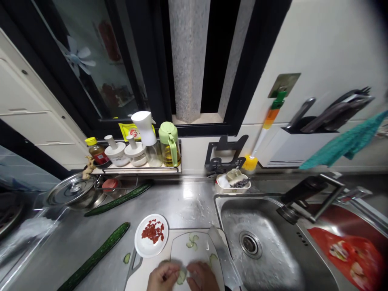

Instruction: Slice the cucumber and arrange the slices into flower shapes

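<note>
At the bottom of the head view, my left hand (163, 276) has its fingers pinched at a thin cucumber slice (181, 277). My right hand (203, 276), a little blurred, curls its fingers and thumb at the slice's other side. Both hands are over a pale, rounded-square plate (177, 245) on a white cutting board (140, 279). Thin cucumber slices (191, 241) form a small curved cluster near the plate's far edge. Another cucumber piece (213, 258) lies at its right side. A broad-bladed knife (222, 248) rests along the right of the board.
A white dish (141, 247) of red berries stands left of the plate. Two whole cucumbers (98, 255) and a cut end (126, 258) lie on the steel counter. The sink (269, 250) is at right, with a red bag (348, 254) beyond. Seasoning jars (117, 155) line a rack.
</note>
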`<state>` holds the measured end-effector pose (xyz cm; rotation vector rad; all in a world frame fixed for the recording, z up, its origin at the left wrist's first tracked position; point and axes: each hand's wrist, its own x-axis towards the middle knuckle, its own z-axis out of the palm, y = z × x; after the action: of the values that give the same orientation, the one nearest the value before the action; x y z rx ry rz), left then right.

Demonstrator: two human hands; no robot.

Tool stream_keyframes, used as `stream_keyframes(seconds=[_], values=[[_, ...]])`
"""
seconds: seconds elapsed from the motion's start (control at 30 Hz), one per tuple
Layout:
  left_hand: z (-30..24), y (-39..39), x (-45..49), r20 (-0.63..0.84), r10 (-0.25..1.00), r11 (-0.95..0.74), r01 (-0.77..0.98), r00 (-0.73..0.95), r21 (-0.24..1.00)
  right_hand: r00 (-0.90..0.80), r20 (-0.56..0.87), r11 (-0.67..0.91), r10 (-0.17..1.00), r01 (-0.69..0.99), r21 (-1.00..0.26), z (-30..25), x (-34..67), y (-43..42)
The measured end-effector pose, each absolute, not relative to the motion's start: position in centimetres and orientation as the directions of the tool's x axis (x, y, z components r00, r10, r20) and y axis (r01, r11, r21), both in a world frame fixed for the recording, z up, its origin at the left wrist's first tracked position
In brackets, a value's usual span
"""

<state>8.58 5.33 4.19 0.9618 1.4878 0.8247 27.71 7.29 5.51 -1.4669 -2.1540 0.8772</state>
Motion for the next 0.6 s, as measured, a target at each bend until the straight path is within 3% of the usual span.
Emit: stream_keyframes(seconds=[0.07,0.2,0.4,0.6], values=[[4.1,5.6,10.0,-0.43,0.901,0.433,0.054,-0.055,0.9,-0.335,-0.15,0.096,0.93,0.618,-0.78,5.9,27.9,7.8],[4.3,5.9,12.4,-0.466,0.884,0.465,-0.016,-0.042,0.885,-0.295,-0.294,-0.098,0.909,0.535,-0.839,6.3,28.9,8.2],[5.7,6.5,13.9,-0.679,0.722,0.69,-0.079,0.129,0.719,-0.263,-0.299,-0.124,0.917,0.525,-0.842,6.2,30.6,7.8],[6.3,6.9,15.0,-0.749,0.622,0.781,-0.12,0.229,0.612,-0.265,-0.263,-0.073,0.928,0.56,-0.825,6.6,31.8,7.4]])
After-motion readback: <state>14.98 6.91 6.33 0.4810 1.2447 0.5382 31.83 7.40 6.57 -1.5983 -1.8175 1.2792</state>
